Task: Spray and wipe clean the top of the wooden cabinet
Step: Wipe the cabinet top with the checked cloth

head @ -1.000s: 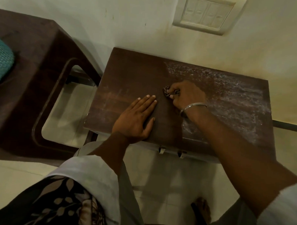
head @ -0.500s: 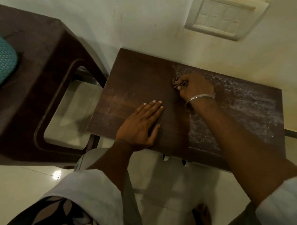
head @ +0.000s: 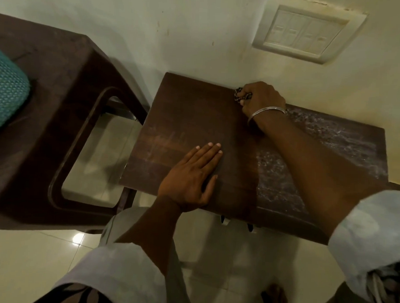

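Note:
The dark wooden cabinet top [head: 191, 119] stands against the wall. Its left half looks plain brown, while its right half carries a whitish film of spray droplets [head: 337, 143]. My right hand [head: 262, 96], with a metal bangle at the wrist, grips a small dark patterned cloth [head: 241, 97] and presses it on the top at the back edge by the wall. My left hand [head: 193, 178] lies flat with straight fingers on the front middle of the top. No spray bottle is in view.
A dark brown plastic chair [head: 59, 104] with a teal cushion [head: 7, 90] stands close on the left. A switch plate [head: 307, 34] is on the wall above. Pale floor tiles [head: 29, 263] and my foot [head: 275, 296] show below.
My right hand has slid the cloth from the middle of the top back toward the wall. My left hand has stayed flat in place.

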